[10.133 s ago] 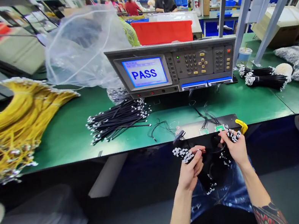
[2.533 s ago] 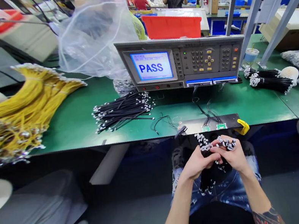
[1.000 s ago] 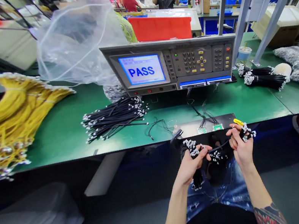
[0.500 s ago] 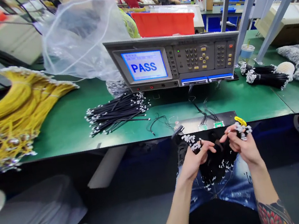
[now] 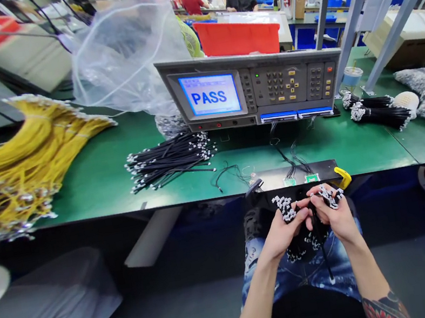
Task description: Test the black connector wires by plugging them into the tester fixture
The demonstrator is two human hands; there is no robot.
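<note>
Below the bench edge, my left hand [image 5: 286, 228] is closed around a bundle of black cables [image 5: 285, 207] with white connector ends. My right hand [image 5: 335, 214] grips another such bundle [image 5: 330, 196]. The fingertips of both hands meet or nearly meet between the bundles. A single black cable [image 5: 326, 257] hangs down beneath them over my lap. Just above the hands, a black fixture plate [image 5: 273, 177] with small green boards [image 5: 311, 177] sits at the bench edge, between a dark clamp handle [image 5: 254, 188] and a yellow one [image 5: 343, 176].
A tester [image 5: 257, 88] showing "PASS" stands behind the plate. Black cables [image 5: 169, 161] lie left of it, yellow cables [image 5: 41, 145] farther left. Tied black bundles [image 5: 381, 113] and a cup [image 5: 352, 77] are at the right. Several people are in the background.
Both hands have come closer together, fingertips now at each other. A single cable now hangs below them. The yellow clamp handle shows fully, clear of the right bundle.
</note>
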